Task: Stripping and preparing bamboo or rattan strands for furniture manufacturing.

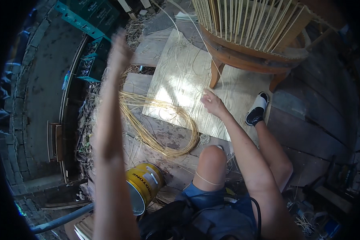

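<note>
My left hand (121, 52) is raised far forward on the left, its fingers smeared by motion; what it holds, if anything, does not show. My right hand (213, 103) is closed in a pinch above the plywood sheet (180, 76), by the front leg of a wooden chair (244, 52). A thin pale cane strand (213, 60) curves down from above past the chair leg to the right hand's fingers. Many upright cane strands (244, 24) stand in the chair's frame. Another thin strand (207, 181) lies across my knee.
A coil of golden cane (164, 150) lies on the stone floor left of the plywood. Nearer stands a yellow metal bucket (148, 182). Green crates (93, 26) are stacked at the far left. My foot (258, 108) rests on the plywood's right edge; cane scraps (306, 224) lie lower right.
</note>
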Demonstrator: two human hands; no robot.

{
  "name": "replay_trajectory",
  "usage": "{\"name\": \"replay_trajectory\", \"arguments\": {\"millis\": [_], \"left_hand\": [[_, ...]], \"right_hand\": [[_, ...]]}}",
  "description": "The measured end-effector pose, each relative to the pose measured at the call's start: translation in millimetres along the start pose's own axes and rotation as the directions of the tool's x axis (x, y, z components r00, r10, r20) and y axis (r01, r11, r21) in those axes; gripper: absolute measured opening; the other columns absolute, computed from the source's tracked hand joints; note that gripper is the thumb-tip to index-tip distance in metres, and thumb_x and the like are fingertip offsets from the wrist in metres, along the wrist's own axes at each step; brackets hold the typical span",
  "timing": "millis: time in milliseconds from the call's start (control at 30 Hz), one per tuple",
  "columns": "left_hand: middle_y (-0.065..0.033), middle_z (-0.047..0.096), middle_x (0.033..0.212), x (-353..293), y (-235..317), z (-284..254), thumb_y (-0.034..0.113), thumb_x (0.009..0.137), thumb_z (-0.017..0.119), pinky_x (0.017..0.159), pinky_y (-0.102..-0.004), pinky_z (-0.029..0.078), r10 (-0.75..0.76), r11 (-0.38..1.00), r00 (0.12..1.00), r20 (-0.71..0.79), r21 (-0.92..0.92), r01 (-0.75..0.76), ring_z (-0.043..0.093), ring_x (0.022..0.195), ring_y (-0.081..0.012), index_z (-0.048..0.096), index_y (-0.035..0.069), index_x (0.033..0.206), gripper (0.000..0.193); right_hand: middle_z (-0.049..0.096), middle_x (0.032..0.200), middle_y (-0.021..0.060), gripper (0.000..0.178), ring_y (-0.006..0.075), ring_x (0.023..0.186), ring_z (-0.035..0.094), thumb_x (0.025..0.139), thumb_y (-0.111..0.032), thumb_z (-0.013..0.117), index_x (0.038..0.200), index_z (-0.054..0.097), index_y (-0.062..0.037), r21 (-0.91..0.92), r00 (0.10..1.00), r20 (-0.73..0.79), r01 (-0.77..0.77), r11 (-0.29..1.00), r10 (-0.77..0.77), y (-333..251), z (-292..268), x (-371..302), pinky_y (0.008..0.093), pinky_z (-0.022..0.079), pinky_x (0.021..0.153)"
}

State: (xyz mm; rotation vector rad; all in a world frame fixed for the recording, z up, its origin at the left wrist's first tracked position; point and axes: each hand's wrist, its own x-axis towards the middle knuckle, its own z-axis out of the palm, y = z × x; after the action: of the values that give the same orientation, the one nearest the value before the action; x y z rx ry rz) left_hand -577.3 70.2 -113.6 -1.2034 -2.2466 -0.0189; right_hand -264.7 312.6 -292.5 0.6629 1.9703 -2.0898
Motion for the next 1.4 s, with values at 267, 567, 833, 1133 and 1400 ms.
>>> {"name": "replay_trajectory", "arguments": {"millis": [267,567,833,1133,1400], "left_hand": [[-0.0304,0.044,0.132,-381,324,145,0.038,0.078,0.065,0.106,-0.0415,0.034,-0.146,0.477,0.092,0.985,-0.012,0.879,0.042,0.126,-0.0408,0.019,-0.001,0.144,0.089],[-0.0271,0.029,0.144,-401,396,130,0.042,0.076,0.067,0.112,-0.0424,0.023,-0.230,0.517,0.269,0.935,-0.117,0.848,0.027,0.135,-0.0395,0.021,-0.005,0.142,0.094],[-0.0190,0.068,0.097,-389,364,156,0.036,0.083,0.065,0.076,-0.0385,0.053,-0.240,0.307,0.269,0.933,-0.190,0.933,0.066,0.085,-0.0354,0.057,-0.004,0.119,0.054],[0.0003,0.064,0.084,-338,315,23,0.022,0.089,0.063,0.068,-0.0225,0.048,-0.340,-0.459,0.184,0.922,-0.334,0.823,0.057,0.072,-0.0075,0.064,0.003,0.116,0.033],[-0.0092,0.064,0.091,-262,335,-181,0.004,0.086,0.057,0.068,-0.0290,0.051,-0.353,0.164,0.733,0.581,-0.733,0.660,0.062,0.075,-0.0157,0.063,0.004,0.113,0.028]], "right_hand": [[0.061,0.114,0.0216,0.045,0.0273,0.101,0.062,0.087,-0.019,0.060,0.126,0.050,0.0003,-0.272,0.997,0.046,-0.046,0.961,0.060,111,-76,-115,0.0321,0.047,0.087],[0.063,0.096,0.0220,0.030,0.0360,0.090,0.062,0.088,-0.015,0.057,0.115,0.058,-0.0025,-0.708,0.966,-0.044,-0.210,0.674,0.255,122,-109,-203,0.0406,0.048,0.080],[0.062,0.097,0.0228,0.029,0.0400,0.094,0.059,0.087,-0.015,0.056,0.113,0.057,-0.0028,-0.611,0.937,0.165,-0.147,0.778,0.307,133,-84,-184,0.0452,0.047,0.081],[0.064,0.097,0.0232,0.031,0.0374,0.093,0.062,0.086,-0.016,0.058,0.113,0.059,-0.0011,-0.630,0.968,0.103,-0.113,0.768,0.227,153,-86,-178,0.0425,0.048,0.082],[0.061,0.075,0.0034,0.036,0.0038,0.058,0.051,0.097,-0.032,0.049,0.096,0.064,0.0005,0.043,0.994,-0.061,0.094,0.995,-0.091,3,-26,-236,0.0185,0.040,0.052]]}}
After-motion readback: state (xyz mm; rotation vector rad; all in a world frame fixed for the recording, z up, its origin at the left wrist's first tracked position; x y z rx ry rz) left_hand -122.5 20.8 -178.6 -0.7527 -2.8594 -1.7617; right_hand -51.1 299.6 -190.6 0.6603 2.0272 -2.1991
